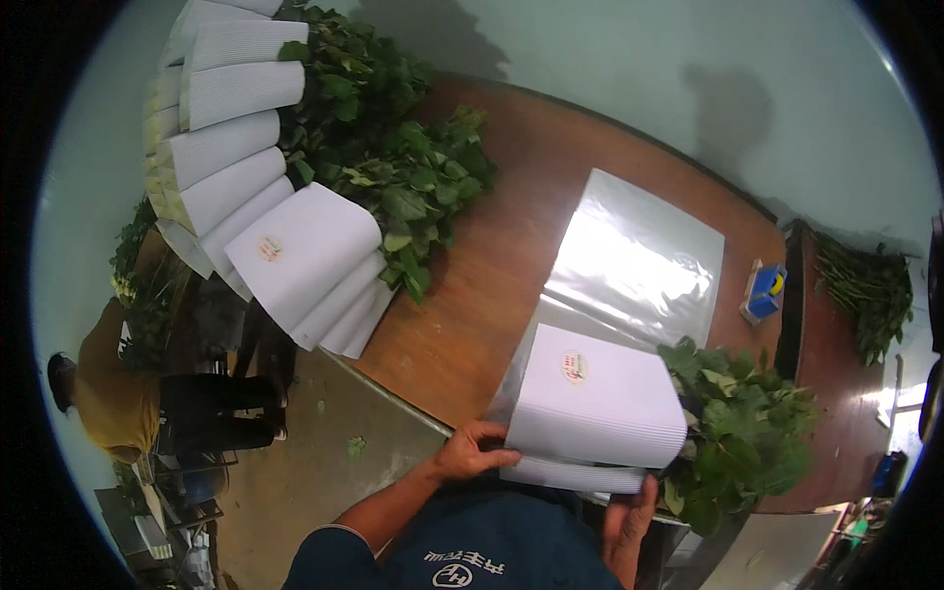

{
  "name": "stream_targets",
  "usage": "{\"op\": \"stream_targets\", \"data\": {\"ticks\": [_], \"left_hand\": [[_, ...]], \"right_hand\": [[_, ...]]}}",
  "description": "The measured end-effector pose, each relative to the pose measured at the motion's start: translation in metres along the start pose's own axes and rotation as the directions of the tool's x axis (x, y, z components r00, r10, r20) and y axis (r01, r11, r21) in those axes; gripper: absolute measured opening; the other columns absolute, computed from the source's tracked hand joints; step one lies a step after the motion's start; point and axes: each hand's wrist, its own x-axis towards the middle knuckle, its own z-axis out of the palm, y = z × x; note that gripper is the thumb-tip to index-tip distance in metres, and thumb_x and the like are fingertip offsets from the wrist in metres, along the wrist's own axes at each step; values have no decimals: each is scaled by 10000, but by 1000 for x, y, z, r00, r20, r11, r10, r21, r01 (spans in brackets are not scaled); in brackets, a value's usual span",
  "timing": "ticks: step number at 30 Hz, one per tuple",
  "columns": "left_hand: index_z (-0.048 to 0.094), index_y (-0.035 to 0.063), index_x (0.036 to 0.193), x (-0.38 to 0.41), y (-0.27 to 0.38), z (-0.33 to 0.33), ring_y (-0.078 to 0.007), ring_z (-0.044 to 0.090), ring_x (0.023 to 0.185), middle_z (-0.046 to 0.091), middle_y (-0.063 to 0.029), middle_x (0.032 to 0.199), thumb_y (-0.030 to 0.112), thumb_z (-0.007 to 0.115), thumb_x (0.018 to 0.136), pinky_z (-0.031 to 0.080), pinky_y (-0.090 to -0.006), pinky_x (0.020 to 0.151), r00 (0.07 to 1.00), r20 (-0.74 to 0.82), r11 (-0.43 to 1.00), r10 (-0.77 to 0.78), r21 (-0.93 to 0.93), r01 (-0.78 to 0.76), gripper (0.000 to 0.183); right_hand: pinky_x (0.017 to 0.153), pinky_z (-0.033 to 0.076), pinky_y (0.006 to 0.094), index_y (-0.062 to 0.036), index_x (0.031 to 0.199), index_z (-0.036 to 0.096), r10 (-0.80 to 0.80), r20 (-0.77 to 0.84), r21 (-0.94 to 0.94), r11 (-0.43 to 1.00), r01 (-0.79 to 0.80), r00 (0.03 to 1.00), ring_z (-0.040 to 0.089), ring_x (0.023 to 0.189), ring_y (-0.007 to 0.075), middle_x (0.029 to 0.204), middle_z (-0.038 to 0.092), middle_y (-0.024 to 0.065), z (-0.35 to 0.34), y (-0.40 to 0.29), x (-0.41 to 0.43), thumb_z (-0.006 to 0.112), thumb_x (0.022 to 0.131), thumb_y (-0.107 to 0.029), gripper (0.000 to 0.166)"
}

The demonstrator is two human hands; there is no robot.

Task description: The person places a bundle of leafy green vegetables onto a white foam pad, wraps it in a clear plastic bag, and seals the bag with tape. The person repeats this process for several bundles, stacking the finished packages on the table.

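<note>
A white corrugated paper wrap (597,398) with a round sticker lies at the table's near edge, around a bunch whose green leaves (737,435) stick out on the right. My left hand (472,453) grips the wrap's left end, thumb on top. At the lower right end my right hand (633,516) holds the near flap by its edge, its palm partly hidden. Beneath and beyond the wrap lie shiny clear plastic sheets (638,258). A blue tape dispenser (765,293) with yellow tape stands to the right of them.
Wrapped bunches (240,155) in white corrugated paper are piled at the table's left, leaves inward. Loose leafy stems (866,287) lie on a reddish table at right. A person in a yellow-brown top (118,383) stands at far left. The wooden table (457,332) ends in front of me.
</note>
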Motion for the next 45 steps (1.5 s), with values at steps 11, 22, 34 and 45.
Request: {"op": "stream_targets", "data": {"ticks": [11, 22, 34, 45], "left_hand": [[696, 8, 1157, 133, 32, -30, -118, 660, 874, 718, -43, 1008, 256, 700, 997, 537, -275, 798, 970, -117, 966, -214, -175, 192, 294], [629, -6, 1289, 128, 45, -29, -194, 696, 973, 719, -143, 1060, 203, 594, 1067, 561, -349, 889, 972, 213, 973, 95, -228, -45, 307], [581, 73, 1324, 208, -132, 29, -186, 654, 1160, 653, -75, 1275, 149, 724, 979, 560, -348, 1007, 946, 20, 679, -323, -692, 246, 381], [598, 100, 1292, 215, -121, 41, -160, 653, 1160, 655, -47, 1266, 168, 740, 969, 571, -334, 995, 912, 31, 683, -408, -653, 327, 359]], "right_hand": [[1012, 507, 388, 43, 1249, 655, -314, 210, -807, 479, 346, 926, 633, 1172, 223, 1263, 678, 158, 66, -79, 83, 652, 1014, -99, 275], [928, 497, 479, 26, 1115, 695, -106, 670, -742, -92, 664, 734, 645, 1027, 427, 1077, 701, 241, 163, -45, 288, 561, 1046, -307, 366], [896, 519, 400, -39, 1211, 712, 161, 522, -822, -167, 545, 837, 700, 980, 332, 1075, 734, 197, 182, -49, 341, 529, 1060, -420, 449], [925, 515, 394, -21, 1191, 717, 122, 548, -825, -86, 559, 827, 689, 1026, 318, 1093, 730, 169, 153, -49, 343, 552, 1063, -401, 434]]}}
